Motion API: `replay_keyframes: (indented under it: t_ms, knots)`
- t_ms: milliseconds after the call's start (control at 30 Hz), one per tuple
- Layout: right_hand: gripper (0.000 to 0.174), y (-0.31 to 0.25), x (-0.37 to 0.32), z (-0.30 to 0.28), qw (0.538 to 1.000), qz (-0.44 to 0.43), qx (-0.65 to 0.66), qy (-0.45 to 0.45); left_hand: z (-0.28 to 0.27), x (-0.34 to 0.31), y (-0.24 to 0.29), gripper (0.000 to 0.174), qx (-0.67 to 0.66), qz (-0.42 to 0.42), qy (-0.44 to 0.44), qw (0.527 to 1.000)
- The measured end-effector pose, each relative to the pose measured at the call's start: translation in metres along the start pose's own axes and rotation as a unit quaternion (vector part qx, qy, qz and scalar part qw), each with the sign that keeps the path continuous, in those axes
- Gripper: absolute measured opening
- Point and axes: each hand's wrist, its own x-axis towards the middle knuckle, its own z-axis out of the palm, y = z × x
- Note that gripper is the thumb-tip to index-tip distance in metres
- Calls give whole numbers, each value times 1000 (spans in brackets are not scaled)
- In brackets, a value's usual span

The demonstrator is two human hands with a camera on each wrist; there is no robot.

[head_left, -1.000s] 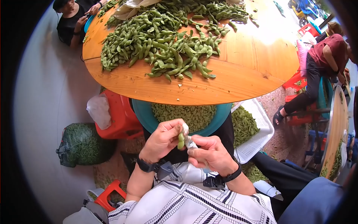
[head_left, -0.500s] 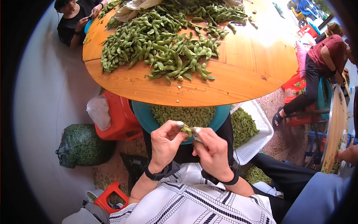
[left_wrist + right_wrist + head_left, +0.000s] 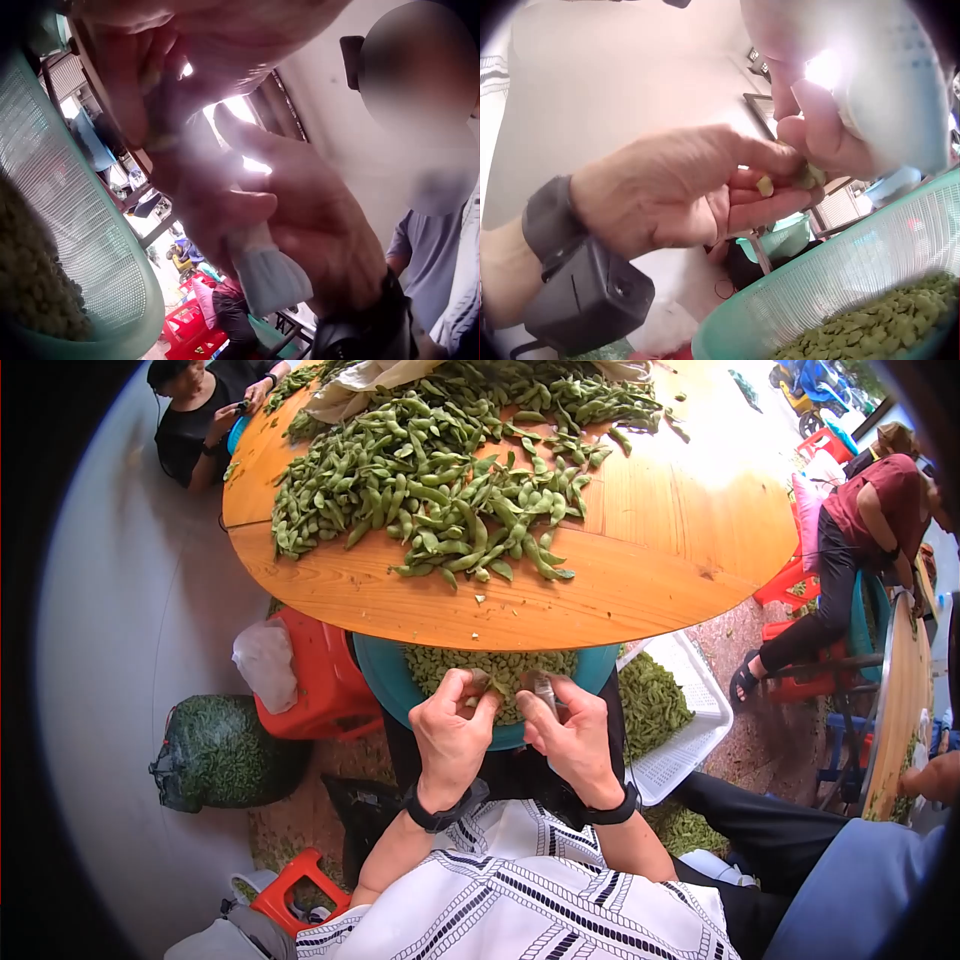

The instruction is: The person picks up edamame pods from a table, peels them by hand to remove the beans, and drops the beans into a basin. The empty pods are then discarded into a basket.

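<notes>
Both hands are over a teal basket of shelled green beans. The left hand pinches a green pod between thumb and fingers, and a pale bean lies against its fingers in the right wrist view. A little to the right, the right hand has its fingers curled, with a whitish wrapping on a finger; whether it holds anything is hidden. In the left wrist view the right hand is near the left, partly blurred by glare.
A wooden table bears a heap of green pods. Right of the basket is a white crate of pods or husks; at left are a red stool and a filled bag. Other people sit at upper left and right.
The hands have moved from close together on one pod to slightly apart over the basket. The pod between them is now at the left fingers only.
</notes>
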Motion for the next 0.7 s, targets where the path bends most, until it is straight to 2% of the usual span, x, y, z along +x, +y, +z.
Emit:
replay_keyframes:
  t_ms: [67, 100, 167, 200, 233, 300, 333, 367, 400, 433, 500, 633, 700]
  knots:
    - [18, 1, 2, 7, 999, -44, -26, 7, 2, 1, 7, 16, 106, 101, 15, 989]
    - [18, 8, 6, 8, 999, -44, -25, 7, 3, 5, 5, 16, 106, 101, 15, 989]
    - [18, 22, 15, 12, 984, -145, -83, 64, 5, 16, -4, 16, 165, 180, 57, 968]
    - [17, 17, 15, 18, 986, -148, -21, 76, 6, 20, -9, 16, 158, 174, 68, 970]
    - [17, 13, 16, 18, 986, -149, -21, 74, 5, 20, -10, 16, 158, 174, 69, 970]
    - [12, 9, 16, 15, 994, -108, 2, 18, 2, 20, -14, 12, 20, 32, 0, 999]
    - [12, 9, 15, 11, 994, -106, 2, 18, 1, 21, -20, 8, -149, -33, -37, 988]
    - [10, 9, 15, 7, 998, -54, 24, -17, -3, 22, -21, 8, -149, -34, -37, 988]
    - [9, 8, 15, 3, 998, -1, 45, -53, -7, 22, -22, 7, -250, -100, -75, 960]
    - [9, 8, 15, 0, 998, -1, 46, -53, -10, 22, -22, 6, -348, -165, -112, 916]
    - [11, 7, 14, -5, 993, 31, 76, -86, -10, 20, -28, 9, -354, -174, -112, 912]
    - [13, 8, 15, -8, 993, 30, 62, -95, -9, 21, -29, 16, -349, -182, -141, 908]
    - [11, 9, 14, -5, 998, -37, -2, -50, -6, 22, -27, 21, -352, -178, -145, 908]
